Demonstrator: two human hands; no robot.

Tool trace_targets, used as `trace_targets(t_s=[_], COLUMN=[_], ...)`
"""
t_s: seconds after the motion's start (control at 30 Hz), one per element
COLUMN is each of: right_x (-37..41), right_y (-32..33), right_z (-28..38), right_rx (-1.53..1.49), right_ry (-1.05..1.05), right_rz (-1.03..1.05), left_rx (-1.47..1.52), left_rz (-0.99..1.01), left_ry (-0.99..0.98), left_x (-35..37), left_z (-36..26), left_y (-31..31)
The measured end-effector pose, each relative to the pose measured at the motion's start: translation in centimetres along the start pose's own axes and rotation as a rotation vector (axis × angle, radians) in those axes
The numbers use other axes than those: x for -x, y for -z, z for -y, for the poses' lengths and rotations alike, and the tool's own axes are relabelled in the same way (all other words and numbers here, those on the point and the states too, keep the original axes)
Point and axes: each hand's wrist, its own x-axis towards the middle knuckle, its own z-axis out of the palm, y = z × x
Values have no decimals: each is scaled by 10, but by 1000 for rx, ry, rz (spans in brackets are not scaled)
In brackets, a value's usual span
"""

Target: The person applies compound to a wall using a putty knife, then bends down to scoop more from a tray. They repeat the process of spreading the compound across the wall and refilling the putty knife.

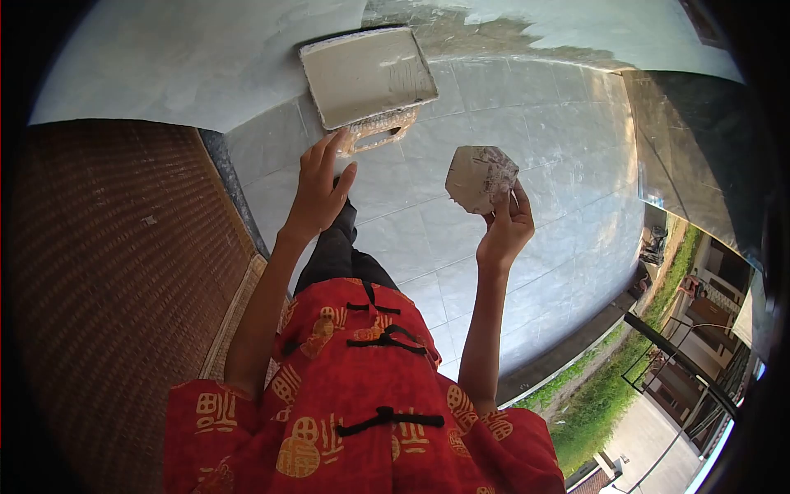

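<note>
A paint tray [321, 82] spread with off-white paint lies by the wall, its crusted handle [374, 132] turned toward me. My left hand [321, 188] is open with its fingers stretched out, the fingertips right at the handle's left end. In my right hand [508, 229], thumb and fingers pinch a flat, many-sided piece [477, 177] by its lower right edge. Pale paint coats most of that piece, with darker bare patches on its right side. It is held up over the tiled floor, to the right of the tray.
Grey floor tiles [411, 235] stretch below and to the right. The wall [214, 58] beyond the tray is partly coated, with a darker patch [485, 37]. A brown woven panel [115, 247] stands at left. Grass [592, 420] and buildings lie outside, lower right.
</note>
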Motion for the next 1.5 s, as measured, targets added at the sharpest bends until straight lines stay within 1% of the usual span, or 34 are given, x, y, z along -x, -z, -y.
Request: trace_targets(t_s=[0.1,0.13,0.17,0.23,0.3,0.37,0.4,0.43,0.5,0.53,0.6,0.63,0.67,0.7,0.73,0.8,0.83,0.93,0.97,1.03,1.1,1.17,1.23,1.27,1.3,1.33,1.37,1.4,1.43,1.47,1.5], right_x=[-31,-44,-58,-84,-107,-128,-142,-154,-185,-198,-231,-246,-262,-278,-293,-319,-330,-357,-362,-367,-370,-372,-374,-375,-375,-377,-379,-382,-385,-387,-389], right_y=[-10,-13,-16,-18,-21,-21,-20,-23,-27,-30,-40,-43,-47,-51,-56,-67,-73,-92,-98,-111,-124,-137,-152,-160,-168,-175,-183,-191,-198,-205,-210], right_z=[13,14,12,9,2,-9,-18,-28,-56,-66,-85,-93,-99,-102,-103,-105,-107,-116,-122,-128,-136,-142,-146,-148,-148,-149,-153,-156,-160,-163,-166], right_rx=[116,117,127,107,108,104,121,139,122,137,152,235,320,339,348,378,389,624,632,738,773,806,882,885,879,873,877,870,861,862,864], right_ry=[-26,-23,-28,-42,-68,-105,-136,-171,-260,-299,-350,-318,-279,-281,-245,-190,-187,36,45,234,282,331,430,434,486,538,541,608,675,677,734], right_rz=[79,96,114,118,159,211,264,315,382,423,461,503,550,560,593,649,660,729,736,796,827,861,869,878,883,886,890,922,953,956,989], left_rx=[99,135,137,187,196,285,326,311,405,404,607,611,634,661,676,843,855,973,1032,1103,1247,1315,1378,1427,1475,1480,1487,1493,1496,1479,1461], left_rz=[-7,-25,-36,29,-1,28,4,-19,-61,-77,-105,-97,-134,-183,-195,-251,-261,-339,-373,-409,-513,-546,-586,-632,-672,-675,-690,-705,-710,-745,-779], left_ry=[115,182,199,288,314,501,561,583,684,715,940,958,1028,1098,1110,1179,1184,1151,1164,1175,1156,1149,1140,1108,1075,1075,1069,1064,1064,1100,1135], left_x=[-16,-20,-26,-34,-41,-44,-48,-48,-47,-47,-53,-59,-68,-76,-81,-93,-97,-117,-123,-135,-143,-150,-152,-155,-156,-157,-158,-159,-160,-161,-163], left_z=[5,5,7,13,15,17,16,21,31,29,26,21,17,14,16,23,28,46,53,65,75,85,92,95,99,102,105,108,110,111,114], left_y=[-28,-40,-49,-66,-82,-96,-103,-112,-136,-146,-163,-173,-184,-196,-209,-228,-235,-253,-258,-266,-274,-280,-286,-288,-289,-290,-291,-292,-294,-296,-299])
